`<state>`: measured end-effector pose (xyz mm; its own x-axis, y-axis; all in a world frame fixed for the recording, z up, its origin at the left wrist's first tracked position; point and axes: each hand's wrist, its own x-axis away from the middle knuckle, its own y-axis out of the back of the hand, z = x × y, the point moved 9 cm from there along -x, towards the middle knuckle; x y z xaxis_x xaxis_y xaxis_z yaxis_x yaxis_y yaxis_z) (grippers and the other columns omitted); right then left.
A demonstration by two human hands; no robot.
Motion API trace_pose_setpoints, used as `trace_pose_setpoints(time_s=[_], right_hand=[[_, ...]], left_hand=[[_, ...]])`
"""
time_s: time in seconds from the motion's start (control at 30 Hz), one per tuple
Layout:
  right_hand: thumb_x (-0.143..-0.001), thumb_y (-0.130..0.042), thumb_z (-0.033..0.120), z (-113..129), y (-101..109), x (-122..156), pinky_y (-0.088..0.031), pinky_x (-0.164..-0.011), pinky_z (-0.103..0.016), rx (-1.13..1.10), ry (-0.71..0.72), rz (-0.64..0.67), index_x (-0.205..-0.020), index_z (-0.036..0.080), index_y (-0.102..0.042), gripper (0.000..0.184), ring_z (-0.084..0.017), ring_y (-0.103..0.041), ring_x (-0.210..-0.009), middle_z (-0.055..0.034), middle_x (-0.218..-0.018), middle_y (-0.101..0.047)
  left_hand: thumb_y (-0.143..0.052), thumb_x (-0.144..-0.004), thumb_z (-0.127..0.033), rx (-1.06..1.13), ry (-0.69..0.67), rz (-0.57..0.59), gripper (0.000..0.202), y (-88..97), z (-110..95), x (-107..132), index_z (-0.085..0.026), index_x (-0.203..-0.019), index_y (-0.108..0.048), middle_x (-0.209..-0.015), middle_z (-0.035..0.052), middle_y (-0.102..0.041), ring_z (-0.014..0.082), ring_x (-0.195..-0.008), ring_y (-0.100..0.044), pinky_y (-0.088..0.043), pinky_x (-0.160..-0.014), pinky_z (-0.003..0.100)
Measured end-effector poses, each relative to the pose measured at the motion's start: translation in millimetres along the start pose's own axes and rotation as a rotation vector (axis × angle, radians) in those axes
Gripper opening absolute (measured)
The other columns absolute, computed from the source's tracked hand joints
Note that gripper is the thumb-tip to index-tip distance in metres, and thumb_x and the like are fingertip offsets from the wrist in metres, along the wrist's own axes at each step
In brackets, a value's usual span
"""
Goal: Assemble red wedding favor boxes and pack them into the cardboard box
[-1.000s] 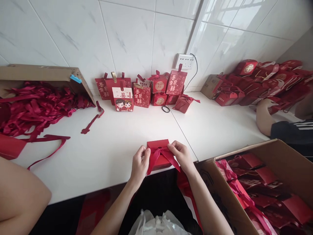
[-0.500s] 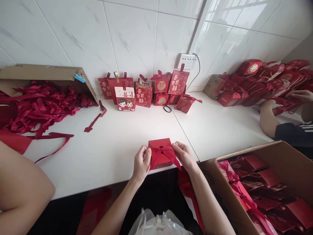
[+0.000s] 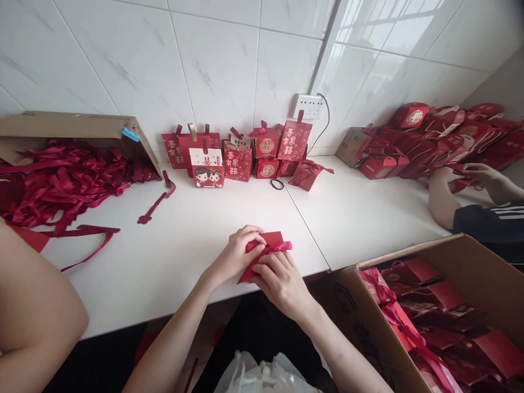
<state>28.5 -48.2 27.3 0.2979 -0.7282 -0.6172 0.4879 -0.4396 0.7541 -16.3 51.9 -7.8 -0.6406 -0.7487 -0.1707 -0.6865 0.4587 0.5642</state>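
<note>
A small red gift box (image 3: 275, 237) rests at the near edge of the white table, partly covered by my hands. Across its top runs a shiny red ribbon (image 3: 284, 246) tied in a bow, one end pointing right. My left hand (image 3: 239, 254) is closed at the left of the box, thumb and fingers pinching the ribbon near the knot. Over the front of the box my right hand (image 3: 282, 281) is curled, fingers bent on the ribbon. Its fingertips are partly hidden.
An open carton (image 3: 356, 273) of red boxes stands at right. Decorated sample boxes (image 3: 237, 161) line the wall. A box of loose ribbons (image 3: 77, 180) lies at left. Another person's hands (image 3: 491, 183) work beside piled red boxes (image 3: 462, 136). Someone's bare arm (image 3: 36, 289) is at left.
Both hands have come from the box's sides in over its top and front, now covering much of it. The bow's right end has swung from hanging down to pointing right.
</note>
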Motion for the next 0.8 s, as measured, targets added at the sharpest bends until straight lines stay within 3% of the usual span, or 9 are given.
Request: trace_pose_setpoints(time_s=[0.23, 0.33, 0.57, 0.8], right_hand=[[-0.086, -0.052, 0.009, -4, 3, 11, -0.041, -0.069, -0.032, -0.105, -0.007, -0.108, -0.084, 0.02, -0.056, 0.012, -0.015, -0.05, -0.071, -0.0024, -0.078, -0.061], [-0.086, -0.052, 0.01, -5, 3, 12, -0.042, -0.068, -0.031, -0.134, -0.019, -0.124, -0.083, 0.021, -0.056, 0.012, -0.015, -0.051, -0.071, -0.002, -0.077, -0.061], [-0.087, -0.053, 0.011, -7, 2, 11, -0.044, -0.071, -0.033, -0.208, -0.015, -0.105, -0.085, 0.021, -0.058, 0.011, -0.015, -0.055, -0.074, -0.0019, -0.078, -0.065], [-0.087, -0.054, 0.012, -1, 11, 8, -0.045, -0.076, -0.035, -0.318, 0.105, -0.092, -0.083, 0.019, -0.057, 0.009, -0.014, -0.057, -0.072, -0.0015, -0.075, -0.065]], left_hand=[[-0.038, -0.089, -0.021, -0.07, -0.005, -0.005, 0.022, -4.6, -4, 3, -0.022, -0.083, -0.059, -0.115, 0.004, -0.056, 0.0193, -0.113, -0.052, -0.039, -0.101, 0.038], [-0.046, -0.087, -0.026, -0.06, 0.003, 0.004, 0.015, -6.4, -8, 3, -0.022, -0.081, -0.058, -0.118, 0.0054, -0.055, 0.0218, -0.116, -0.051, -0.041, -0.1, 0.039], [-0.053, -0.081, -0.022, 0.005, 0.019, -0.072, 0.01, -5.7, -7, 4, -0.021, -0.072, -0.057, -0.117, 0.0049, -0.055, 0.0218, -0.119, -0.05, -0.044, -0.099, 0.035], [-0.053, -0.079, -0.02, 0.046, 0.035, -0.095, 0.01, -7.4, -3, 1, -0.021, -0.07, -0.057, -0.117, 0.0047, -0.055, 0.0215, -0.119, -0.049, -0.04, -0.103, 0.036]])
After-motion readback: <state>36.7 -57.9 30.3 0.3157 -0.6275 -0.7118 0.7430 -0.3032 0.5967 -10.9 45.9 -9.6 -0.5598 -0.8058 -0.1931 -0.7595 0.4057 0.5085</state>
